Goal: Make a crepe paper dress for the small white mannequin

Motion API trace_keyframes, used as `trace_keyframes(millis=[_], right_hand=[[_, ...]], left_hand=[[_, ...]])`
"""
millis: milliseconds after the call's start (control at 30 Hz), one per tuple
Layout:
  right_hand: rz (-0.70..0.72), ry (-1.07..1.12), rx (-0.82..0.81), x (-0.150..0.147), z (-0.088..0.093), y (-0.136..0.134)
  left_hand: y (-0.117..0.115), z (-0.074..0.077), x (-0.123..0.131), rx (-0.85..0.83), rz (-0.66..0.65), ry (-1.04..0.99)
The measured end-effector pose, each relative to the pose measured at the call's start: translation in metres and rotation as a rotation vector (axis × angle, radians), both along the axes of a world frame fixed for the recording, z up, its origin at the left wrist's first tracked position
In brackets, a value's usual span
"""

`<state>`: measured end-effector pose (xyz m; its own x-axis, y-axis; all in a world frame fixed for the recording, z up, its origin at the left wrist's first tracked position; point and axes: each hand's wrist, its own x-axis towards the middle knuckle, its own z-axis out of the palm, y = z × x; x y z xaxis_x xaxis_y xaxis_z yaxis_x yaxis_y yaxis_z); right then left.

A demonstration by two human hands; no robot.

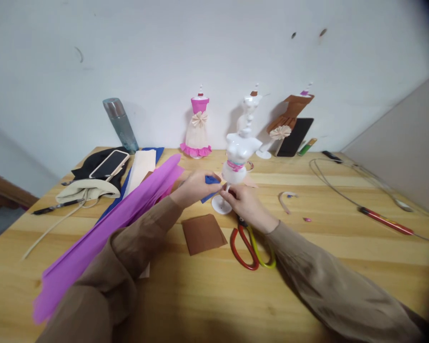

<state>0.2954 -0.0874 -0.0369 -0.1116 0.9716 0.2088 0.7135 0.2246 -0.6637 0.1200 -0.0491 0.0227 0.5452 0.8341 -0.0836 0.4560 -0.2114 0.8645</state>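
Observation:
A small white dress-form mannequin (240, 147) stands upright on its round white base (220, 205), with pink and light-blue bands round its waist. My right hand (248, 204) is closed at the thin pole under the torso, its fingertips pinched there. Just to the left, my left hand (196, 186) is closed on a small piece of blue crepe paper (212, 180). Below the hands lies a folded brown paper square (203, 233). Scissors (248, 247) with red and yellow handles rest under my right wrist.
A long purple paper roll (110, 233) lies under my left forearm. Along the wall stand a pink-dressed mannequin (199, 124), a white one (252, 112) and a brown-dressed one (295, 112). A bottle (120, 125) and phone (109, 164) are left; a red glue gun (385, 221) with its cable is right.

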Motion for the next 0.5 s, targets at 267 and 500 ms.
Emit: trace_keyframes(millis=[267,500], right_hand=[[0.044,0.050,-0.025,0.002,0.006,-0.005],[-0.022,0.006,-0.018,0.008,0.017,-0.010]], left_hand=[[0.008,-0.001,-0.001,-0.488,0.034,-0.455],[0.012,-0.009,0.000,-0.492,0.102,-0.462]])
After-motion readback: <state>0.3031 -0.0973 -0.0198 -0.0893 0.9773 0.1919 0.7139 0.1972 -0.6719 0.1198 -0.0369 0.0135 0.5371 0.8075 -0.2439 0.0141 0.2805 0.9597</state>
